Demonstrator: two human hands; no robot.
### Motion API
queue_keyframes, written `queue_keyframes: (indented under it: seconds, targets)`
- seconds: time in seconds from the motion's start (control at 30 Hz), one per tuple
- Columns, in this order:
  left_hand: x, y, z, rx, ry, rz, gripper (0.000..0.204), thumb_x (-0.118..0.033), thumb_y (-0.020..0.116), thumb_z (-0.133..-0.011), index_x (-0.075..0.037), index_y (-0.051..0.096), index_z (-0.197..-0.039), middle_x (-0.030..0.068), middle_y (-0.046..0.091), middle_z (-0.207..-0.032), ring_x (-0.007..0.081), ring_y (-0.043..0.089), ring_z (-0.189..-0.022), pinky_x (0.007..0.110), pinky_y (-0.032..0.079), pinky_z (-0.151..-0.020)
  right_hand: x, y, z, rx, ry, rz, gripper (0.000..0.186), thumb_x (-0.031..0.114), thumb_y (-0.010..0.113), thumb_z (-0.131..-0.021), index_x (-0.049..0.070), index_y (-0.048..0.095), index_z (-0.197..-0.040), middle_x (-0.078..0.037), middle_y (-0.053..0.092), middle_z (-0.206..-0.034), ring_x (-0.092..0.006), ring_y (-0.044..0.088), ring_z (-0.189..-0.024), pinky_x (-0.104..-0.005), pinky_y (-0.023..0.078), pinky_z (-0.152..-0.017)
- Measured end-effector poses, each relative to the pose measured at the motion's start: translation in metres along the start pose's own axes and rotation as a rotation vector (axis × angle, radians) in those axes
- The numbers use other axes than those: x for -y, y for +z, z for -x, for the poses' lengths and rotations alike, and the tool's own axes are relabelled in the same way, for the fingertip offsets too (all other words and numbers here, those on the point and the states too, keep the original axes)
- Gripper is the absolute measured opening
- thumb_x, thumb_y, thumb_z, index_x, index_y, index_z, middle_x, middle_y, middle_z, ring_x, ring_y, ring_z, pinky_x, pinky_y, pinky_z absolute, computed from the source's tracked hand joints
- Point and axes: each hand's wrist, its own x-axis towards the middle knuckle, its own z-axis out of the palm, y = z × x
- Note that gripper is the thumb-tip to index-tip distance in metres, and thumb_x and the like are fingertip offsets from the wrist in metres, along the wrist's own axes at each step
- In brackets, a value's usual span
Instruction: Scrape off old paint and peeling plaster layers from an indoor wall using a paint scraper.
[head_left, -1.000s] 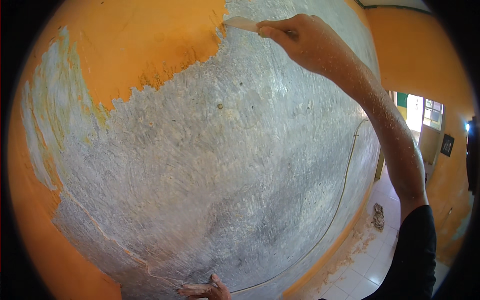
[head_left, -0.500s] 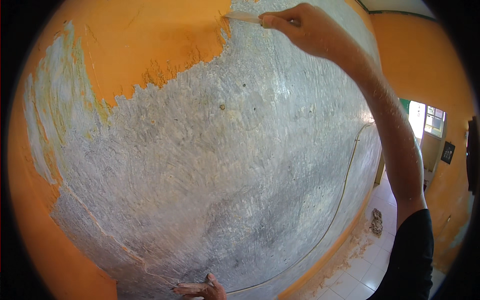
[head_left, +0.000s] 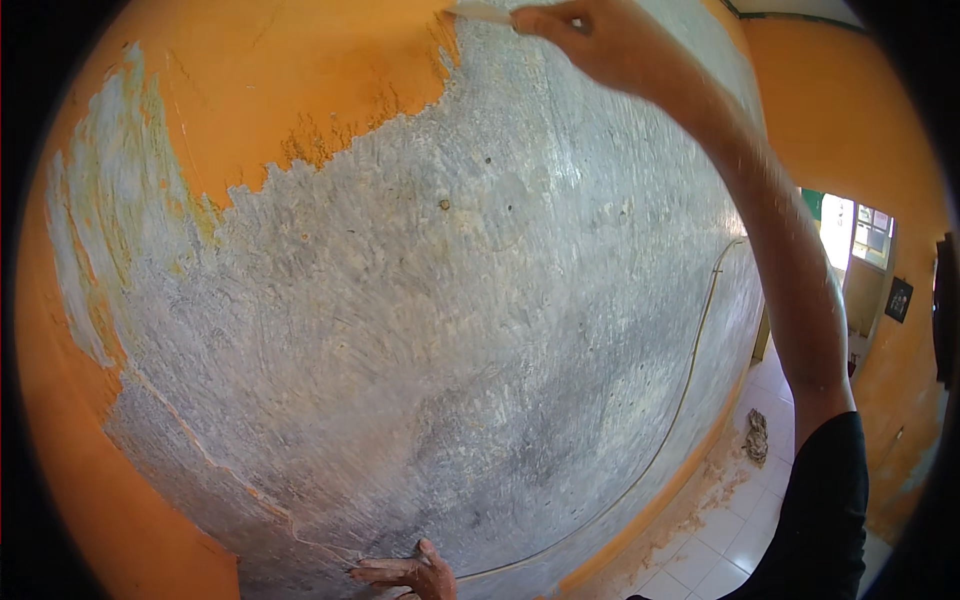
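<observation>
While right hand (head_left: 598, 42) reaches high, left hand (head_left: 425, 577) low

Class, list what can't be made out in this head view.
Head view: held end of the scraper, hidden by the right hand.
Head view: wrist of the left hand, cut off by the lower edge.
Head view: detail on the dark wall panel, too small.

Right hand (head_left: 600, 50) high above the left hand (head_left: 415, 575)

The right hand has its fingers (head_left: 548, 18) pinched, a small gap behind the tips; its bare forearm (head_left: 765, 205) slopes down and rightward from the wrist. The left hand is opened out, fingers stretched leftward, thumb (head_left: 425, 547) raised above them
</observation>
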Motion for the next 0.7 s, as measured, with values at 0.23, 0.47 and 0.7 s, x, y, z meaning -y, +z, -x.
queue_keyframes:
  seconds: [0.23,0.47,0.7]
  targets:
    - [-0.002,0.000,-0.011,-0.131,-0.120,-0.050,0.088,-0.065,0.029,-0.093,-0.005,0.001,-0.150,0.0260,-0.002,-0.153,0.0411,0.010,-0.141,0.061,0.020,-0.107,0.021,0.002,0.017,0.030,0.060,-0.002,0.032,0.025,0.051,-0.096,0.001,0.067,-0.112,-0.024,0.068,-0.088,-0.0342,0.066,-0.067,-0.0401,0.052,-0.065]
    - [0.002,0.005,-0.004,-0.064,-0.073,-0.045,0.088,-0.066,0.028,-0.093,-0.005,0.000,-0.150,0.0258,-0.003,-0.153,0.0408,0.009,-0.142,0.061,0.020,-0.107,-0.011,0.042,0.020,-0.138,-0.026,0.146,0.032,0.036,0.052,-0.098,0.014,0.069,-0.114,-0.007,0.068,-0.069,-0.0103,0.047,-0.045,-0.0284,0.040,-0.048]
    - [0.005,0.003,-0.003,-0.071,-0.079,-0.050,0.088,-0.066,0.028,-0.092,-0.005,0.000,-0.150,0.0257,-0.004,-0.153,0.0406,0.008,-0.142,0.061,0.019,-0.108,0.004,0.041,0.035,-0.111,0.004,0.164,0.033,0.036,0.051,-0.098,0.014,0.069,-0.115,-0.007,0.064,-0.061,-0.0106,0.044,-0.043,-0.0272,0.035,-0.044]
